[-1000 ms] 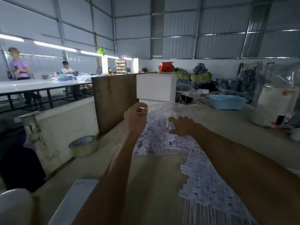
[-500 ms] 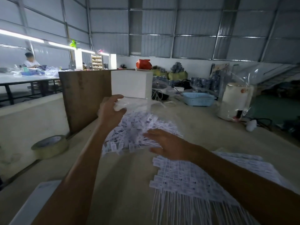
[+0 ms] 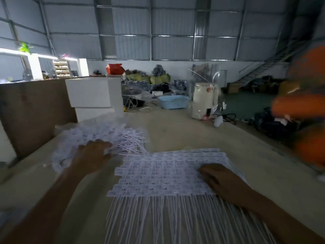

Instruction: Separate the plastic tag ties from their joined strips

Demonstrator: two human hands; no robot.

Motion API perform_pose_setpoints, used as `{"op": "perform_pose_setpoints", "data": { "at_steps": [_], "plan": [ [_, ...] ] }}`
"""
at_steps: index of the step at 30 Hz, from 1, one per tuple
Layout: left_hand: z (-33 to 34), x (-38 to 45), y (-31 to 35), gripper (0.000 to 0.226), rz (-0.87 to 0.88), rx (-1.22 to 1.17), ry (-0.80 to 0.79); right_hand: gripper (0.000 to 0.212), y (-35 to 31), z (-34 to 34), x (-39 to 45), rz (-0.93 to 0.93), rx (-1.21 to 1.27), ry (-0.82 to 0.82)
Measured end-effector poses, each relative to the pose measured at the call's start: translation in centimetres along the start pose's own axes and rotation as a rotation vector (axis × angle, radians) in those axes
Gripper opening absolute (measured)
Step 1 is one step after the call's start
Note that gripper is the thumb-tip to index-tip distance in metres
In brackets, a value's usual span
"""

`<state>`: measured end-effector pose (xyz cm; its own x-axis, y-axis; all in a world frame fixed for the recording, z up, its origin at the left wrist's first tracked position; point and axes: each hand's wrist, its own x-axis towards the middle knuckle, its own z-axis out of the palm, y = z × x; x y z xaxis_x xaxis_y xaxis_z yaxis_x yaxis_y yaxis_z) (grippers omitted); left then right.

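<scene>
Tag ties (image 3: 163, 175): white joined strips in flat sheet, tails toward viewer.

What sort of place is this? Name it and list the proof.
Probably a warehouse workshop for hand assembly: corrugated metal walls, a long worktable strewn with joined tag-tie strips and a loose pile, and bagged goods stacked along the back.

Beige counter (image 3: 184, 132) carries loose tie heap (image 3: 98, 136) at left, joined strips stack (image 3: 163, 171) at centre; white boxes (image 3: 93, 97), blue basket (image 3: 173, 102), white jug (image 3: 204, 101) along far edge.
</scene>
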<state>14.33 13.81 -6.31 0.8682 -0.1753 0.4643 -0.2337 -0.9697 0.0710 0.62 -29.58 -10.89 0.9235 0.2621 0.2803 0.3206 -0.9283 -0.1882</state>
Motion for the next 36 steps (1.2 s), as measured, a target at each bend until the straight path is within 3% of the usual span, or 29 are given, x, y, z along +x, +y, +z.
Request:
{"op": "perform_pose_setpoints", "data": {
  "at_steps": [2, 4, 6, 8, 10, 11, 13, 15, 18, 21, 23, 27, 32, 34, 36],
  "plan": [
    [0.6, -2.0, 2.2, 0.041, 0.152, 0.123, 0.112, 0.036, -0.4, 0.2, 0.2, -0.018, 0.010, -0.001],
    [0.1, -3.9, 5.7, 0.042, 0.294, 0.056, 0.217, 0.030, -0.8, -0.3, 0.0, -0.053, 0.062, -0.015],
    [0.3, -6.0, 9.2, 0.044, 0.438, -0.139, 0.109, 0.028, 0.1, -1.3, -0.1, -0.025, 0.081, 0.051],
    [1.3, -8.3, 11.8, 0.053, 0.469, -0.288, -0.109, 0.038, 2.0, -3.3, -0.3, 0.233, 0.059, 0.194],
    [2.6, -9.7, 12.5, 0.056, 0.482, -0.243, -0.226, 0.055, 3.5, -4.9, -1.0, 0.637, 0.150, 0.085],
    [2.8, -9.9, 12.6, 0.055, 0.483, -0.204, -0.248, 0.055, 3.7, -5.1, -1.4, 0.713, 0.233, 0.006],
    [2.7, -9.8, 13.0, 0.056, 0.467, -0.146, -0.274, 0.041, 3.7, -5.0, -1.9, 0.674, 0.438, -0.002],
    [2.5, -9.7, 13.2, 0.061, 0.451, -0.113, -0.307, 0.023, 2.8, -5.0, -2.4, 0.587, 0.809, 0.133],
    [2.6, -9.8, 13.3, 0.063, 0.439, -0.101, -0.374, 0.021, 1.6, -6.9, -2.8, 0.442, 1.220, 0.328],
    [2.5, -9.6, 13.2, 0.062, 0.446, -0.107, -0.379, 0.026, 0.4, -8.2, -2.9, 0.233, 1.358, 0.378],
    [2.6, -9.6, 13.3, 0.063, 0.458, -0.097, -0.373, 0.030, -0.4, -8.1, -2.7, 0.175, 1.310, 0.326],
    [2.6, -9.6, 13.4, 0.059, 0.438, -0.096, -0.352, 0.027, 0.1, -7.5, -2.3, 0.283, 0.851, 0.407],
    [0.9, -10.2, 13.7, 0.054, 0.504, -0.104, -0.072, 0.026, 1.6, -8.4, -3.2, 0.389, 0.521, 0.480],
    [0.4, -10.5, 13.9, 0.048, 0.549, -0.059, 0.025, 0.027, 2.2, -8.7, -4.2, 0.394, 0.416, 0.395],
    [-1.0, -10.3, 14.1, 0.043, 0.549, -0.060, -0.025, 0.026, 2.0, -8.1, -5.2, 0.384, 0.343, 0.223]
  ]
}}
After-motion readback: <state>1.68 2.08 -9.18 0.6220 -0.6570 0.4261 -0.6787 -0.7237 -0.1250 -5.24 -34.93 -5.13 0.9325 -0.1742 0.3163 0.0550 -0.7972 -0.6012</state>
